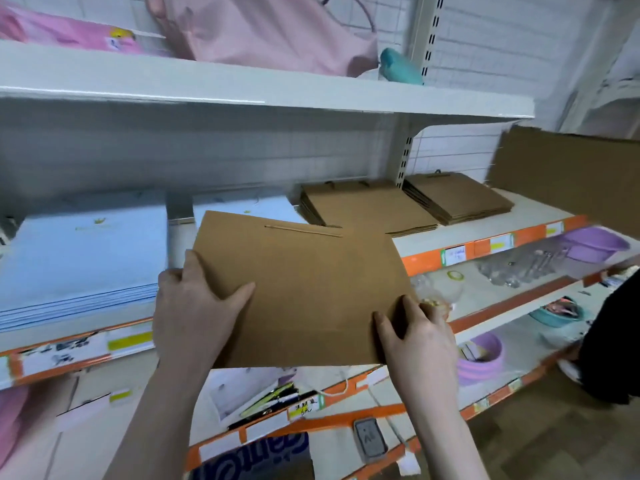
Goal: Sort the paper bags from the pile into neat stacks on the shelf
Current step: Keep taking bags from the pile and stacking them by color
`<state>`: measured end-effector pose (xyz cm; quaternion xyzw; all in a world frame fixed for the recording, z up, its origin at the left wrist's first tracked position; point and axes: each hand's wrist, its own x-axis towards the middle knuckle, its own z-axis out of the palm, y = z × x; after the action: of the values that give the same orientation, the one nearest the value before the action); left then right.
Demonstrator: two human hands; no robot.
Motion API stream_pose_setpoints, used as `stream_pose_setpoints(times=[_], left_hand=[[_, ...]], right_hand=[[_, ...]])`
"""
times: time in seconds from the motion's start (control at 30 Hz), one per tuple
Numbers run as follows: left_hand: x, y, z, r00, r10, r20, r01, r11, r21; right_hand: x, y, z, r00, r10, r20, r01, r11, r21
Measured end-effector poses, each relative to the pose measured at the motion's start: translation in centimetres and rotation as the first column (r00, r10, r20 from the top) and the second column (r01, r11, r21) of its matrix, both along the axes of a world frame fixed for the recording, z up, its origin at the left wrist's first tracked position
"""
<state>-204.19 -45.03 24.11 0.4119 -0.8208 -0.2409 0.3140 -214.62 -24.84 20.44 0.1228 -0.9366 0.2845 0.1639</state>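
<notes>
Left hand fingers pinch the left edge of a flat brown paper bag, thumb on top; right hand fingers grasp its lower right corner. The bag hangs before the shelf, where two brown stacks lie.

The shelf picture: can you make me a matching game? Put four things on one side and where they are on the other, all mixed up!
Things:
1. brown paper bag
2. white bags
3. pink bag
4. purple bowl

Places:
A. on the top shelf
B. stacked on the middle shelf, far left
C. held in both hands
D. on a lower shelf, far right

Pairs: 1-C, 2-B, 3-A, 4-D. The left hand and right hand grip the brown bag's near corners.
</notes>
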Motion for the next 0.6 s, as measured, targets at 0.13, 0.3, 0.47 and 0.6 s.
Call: stream_pose_setpoints(times=[0.13,0.3,0.47,0.6], left_hand=[[-7.8,0.3,0.3,0.999,-0.034,-0.007,0.035,0.999,0.017],[-16.1,0.7,1.6,0.999,-0.041,-0.017,0.042,0.998,0.056],[-21.9,1.4,1.6,0.999,-0.005,0.038,0.004,0.999,0.033],[-26.4,2.5,1.0,0.997,0.062,0.045,-0.064,0.998,0.028]], right_hand=[[-7.4,0.5,1.0,0.999,-0.044,-0.01,0.044,0.999,0.023],[-15.4,0.8,2.3,0.999,-0.053,0.002,0.053,0.999,-0.003],[-21.9,1.1,2.0,0.999,-0.009,0.045,0.01,1.0,-0.013],[-28.3,1.0,2.2,0.991,0.098,0.088,-0.096,0.995,-0.025]])
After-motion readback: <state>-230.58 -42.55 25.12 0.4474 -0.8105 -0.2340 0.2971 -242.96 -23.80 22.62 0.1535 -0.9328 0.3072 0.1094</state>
